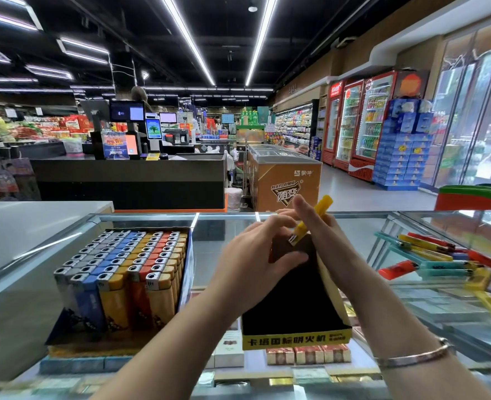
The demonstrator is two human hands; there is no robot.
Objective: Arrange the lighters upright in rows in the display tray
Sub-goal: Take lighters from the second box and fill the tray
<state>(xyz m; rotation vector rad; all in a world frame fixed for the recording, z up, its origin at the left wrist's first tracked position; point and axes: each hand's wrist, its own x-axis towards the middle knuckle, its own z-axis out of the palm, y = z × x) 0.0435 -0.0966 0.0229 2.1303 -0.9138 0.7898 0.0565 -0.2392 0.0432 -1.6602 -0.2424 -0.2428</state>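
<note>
A black display tray (293,310) with a yellow front strip stands on the glass counter in front of me, its inside dark. My right hand (322,229) holds a yellow lighter (313,220) tilted over the tray's far end, metal head pointing down. My left hand (255,252) rests on the tray's far left edge, fingers curled toward the lighter's lower end. A loose pile of lighters (446,261) in yellow, red and teal lies on the counter to the right.
A full tray of upright lighters (123,272) in grey, blue, yellow and red rows stands at the left. The glass counter (218,246) shows cigarette packs beneath. Behind are a checkout desk, a chest freezer and drink fridges.
</note>
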